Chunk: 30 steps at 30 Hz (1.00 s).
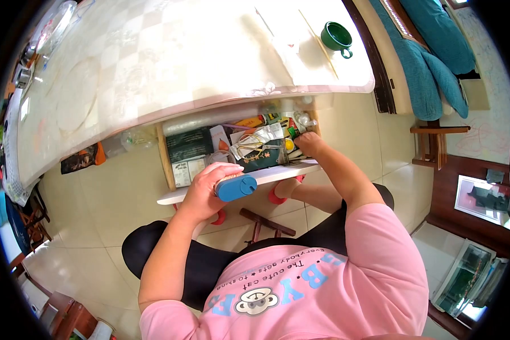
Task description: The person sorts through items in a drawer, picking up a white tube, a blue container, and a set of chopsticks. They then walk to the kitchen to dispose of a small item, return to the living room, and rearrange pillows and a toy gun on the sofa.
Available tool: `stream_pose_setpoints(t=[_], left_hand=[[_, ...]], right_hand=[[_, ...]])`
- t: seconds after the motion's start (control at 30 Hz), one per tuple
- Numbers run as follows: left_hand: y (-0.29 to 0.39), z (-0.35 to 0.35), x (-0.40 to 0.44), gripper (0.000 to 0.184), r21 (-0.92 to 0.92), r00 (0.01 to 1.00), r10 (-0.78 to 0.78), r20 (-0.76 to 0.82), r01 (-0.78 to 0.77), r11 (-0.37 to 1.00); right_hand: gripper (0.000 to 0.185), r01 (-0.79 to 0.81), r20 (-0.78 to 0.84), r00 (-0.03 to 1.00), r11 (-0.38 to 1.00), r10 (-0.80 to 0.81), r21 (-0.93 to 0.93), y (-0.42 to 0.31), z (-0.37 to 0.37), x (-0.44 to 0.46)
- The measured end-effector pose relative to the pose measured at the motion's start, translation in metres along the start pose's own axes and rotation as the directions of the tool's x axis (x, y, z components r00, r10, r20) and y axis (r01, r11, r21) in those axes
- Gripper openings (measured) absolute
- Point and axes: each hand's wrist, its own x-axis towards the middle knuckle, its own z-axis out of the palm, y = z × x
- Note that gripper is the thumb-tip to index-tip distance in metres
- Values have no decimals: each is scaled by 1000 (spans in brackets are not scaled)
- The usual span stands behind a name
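My left hand [207, 186] is wrapped round a small container with a blue lid [237, 187], held just in front of the drawer. The lid is oval and faces up; most of the body is hidden by my fingers. Reaching into the right side of the open drawer [249, 177], my right hand [307, 143] has its fingers down among packets and small bags, so what they touch is hidden. Beside it lie a yellow round item [289, 145] and a clear plastic bag [306, 120]. A dark green booklet [190, 146] fills the drawer's left part, with white packaging [260, 139] in the middle.
Above the drawer stretches a table with a pale checked cover [170, 51]. A green cup [336, 37] stands near its right end. A wooden stool [266, 222] is below the drawer, between my legs. A wooden chair [439, 136] stands to the right.
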Motion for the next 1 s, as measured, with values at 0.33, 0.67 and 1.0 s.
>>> stream_pose_setpoints(t=[0.33,0.67,1.0], left_hand=[[3,-2,-1,42,3,1000,-2,-4,2,1000],[3,-2,-1,41,15,1000,2,-10,-2,1000],[3,-3,-2,42,33,1000,1,-1,-1,999]], right_hand=[[17,-50,-317,947,999,43,-15,0,-39,-6],[20,-276,-118,955,961,272,-22,11,-48,-9],[23,-484,226,870,674,438,558,7,-44,-5]])
